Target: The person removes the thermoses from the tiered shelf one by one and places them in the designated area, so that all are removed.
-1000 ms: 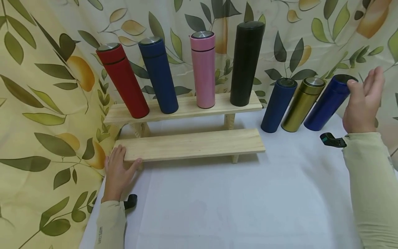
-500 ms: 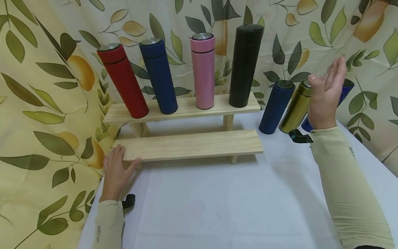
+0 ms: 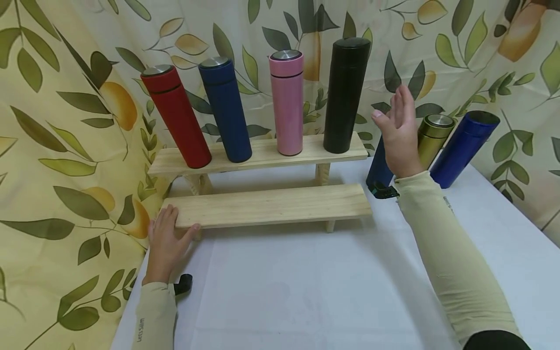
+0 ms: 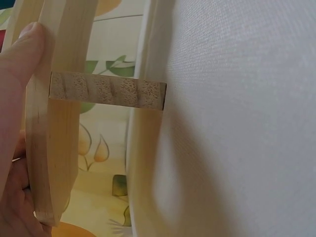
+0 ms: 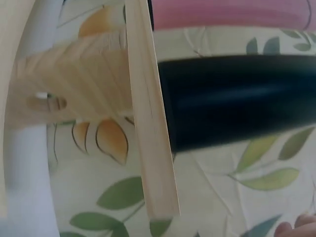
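My left hand (image 3: 168, 245) holds the left end of the lower board of a two-tier wooden stand (image 3: 271, 206). In the left wrist view its thumb (image 4: 22, 57) lies along the front edge, with fingers around the end. My right hand (image 3: 400, 136) is raised with fingers straight, holding nothing, in front of a dark blue flask (image 3: 378, 167) that it partly hides. Beside that stand a gold flask (image 3: 430, 138) and a bright blue flask (image 3: 465, 146). Along the upper board stand red (image 3: 177, 116), blue (image 3: 225, 112), pink (image 3: 286, 104) and black (image 3: 347, 95) flasks.
A white cloth (image 3: 280, 287) covers the table in front of the stand. A leaf-patterned curtain (image 3: 407, 29) hangs close behind the flasks and down the left side (image 3: 43, 194).
My right hand has moved left from the bright blue flask, past the gold one, to the dark blue flask, staying open. My left hand has stayed on the stand.
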Demonstrator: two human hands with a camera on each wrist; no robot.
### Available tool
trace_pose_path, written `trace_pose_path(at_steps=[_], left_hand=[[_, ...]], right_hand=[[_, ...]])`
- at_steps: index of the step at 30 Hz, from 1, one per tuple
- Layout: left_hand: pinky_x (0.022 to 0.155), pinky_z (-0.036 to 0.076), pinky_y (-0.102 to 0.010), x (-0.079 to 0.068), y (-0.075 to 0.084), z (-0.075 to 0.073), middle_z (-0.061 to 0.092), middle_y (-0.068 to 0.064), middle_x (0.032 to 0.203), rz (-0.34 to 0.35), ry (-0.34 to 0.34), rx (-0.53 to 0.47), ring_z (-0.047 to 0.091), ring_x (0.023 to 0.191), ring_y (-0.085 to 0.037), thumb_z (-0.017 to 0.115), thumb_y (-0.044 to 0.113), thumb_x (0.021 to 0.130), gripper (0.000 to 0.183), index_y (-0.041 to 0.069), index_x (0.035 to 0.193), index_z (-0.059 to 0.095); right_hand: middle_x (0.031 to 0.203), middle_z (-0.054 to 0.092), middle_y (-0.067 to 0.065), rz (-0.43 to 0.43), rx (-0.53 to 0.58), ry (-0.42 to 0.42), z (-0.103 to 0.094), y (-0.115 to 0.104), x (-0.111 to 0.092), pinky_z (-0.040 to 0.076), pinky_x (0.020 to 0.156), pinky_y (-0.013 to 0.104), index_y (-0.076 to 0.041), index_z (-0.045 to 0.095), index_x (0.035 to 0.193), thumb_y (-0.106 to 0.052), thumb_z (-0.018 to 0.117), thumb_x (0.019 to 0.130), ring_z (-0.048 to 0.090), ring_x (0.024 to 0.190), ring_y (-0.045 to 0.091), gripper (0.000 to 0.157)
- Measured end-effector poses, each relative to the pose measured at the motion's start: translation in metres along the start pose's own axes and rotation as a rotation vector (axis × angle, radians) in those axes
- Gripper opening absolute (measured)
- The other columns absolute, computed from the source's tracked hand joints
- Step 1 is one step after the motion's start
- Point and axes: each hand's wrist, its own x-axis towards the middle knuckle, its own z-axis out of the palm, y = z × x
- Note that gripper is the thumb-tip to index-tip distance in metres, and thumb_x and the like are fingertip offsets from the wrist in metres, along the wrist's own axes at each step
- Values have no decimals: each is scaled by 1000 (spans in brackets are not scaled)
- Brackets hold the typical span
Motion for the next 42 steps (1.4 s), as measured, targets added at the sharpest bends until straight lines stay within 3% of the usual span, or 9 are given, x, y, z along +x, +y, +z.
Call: trace_pose_path(at_steps=[8, 15, 25, 36, 42], left_hand=[[127, -1, -63, -1, 2, -2, 30, -34, 167, 1, 3, -6, 19, 157, -49, 72, 41, 102, 86, -15, 157, 38], [127, 0, -64, -2, 6, -4, 29, -34, 168, -7, -9, -7, 19, 158, -49, 72, 40, 102, 85, -15, 157, 38], [127, -1, -62, -1, 7, -6, 29, -33, 168, -22, -12, -16, 18, 158, -48, 72, 41, 102, 86, -15, 158, 37], [126, 2, -65, -2, 5, -2, 30, -33, 168, -12, -16, -10, 19, 158, -49, 72, 40, 102, 86, -15, 157, 38], [127, 1, -64, -2, 2, -3, 30, -33, 168, -4, -2, -20, 19, 157, -49, 73, 43, 101, 88, -15, 157, 38]], right_hand=[[179, 16, 3, 105, -42, -127, 23, 5, 5, 17, 130, 41, -15, 16, 172, -21, 70, 102, 18, 163, 25, 89], [170, 32, 7, 152, 58, -172, 35, 17, 15, 14, 130, 53, -18, 33, 166, -13, 72, 101, 31, 155, 29, 76], [160, 38, 11, 322, 35, -215, 44, 29, 19, 29, 124, 59, -20, 28, 163, -2, 68, 99, 41, 143, 31, 77], [164, 31, 7, 351, 6, -194, 46, 29, 20, 26, 125, 61, -30, 23, 164, -5, 66, 97, 36, 144, 31, 83], [165, 31, 7, 304, -10, -183, 42, 18, 21, 23, 126, 61, -31, 25, 164, -7, 66, 97, 34, 147, 31, 81]])
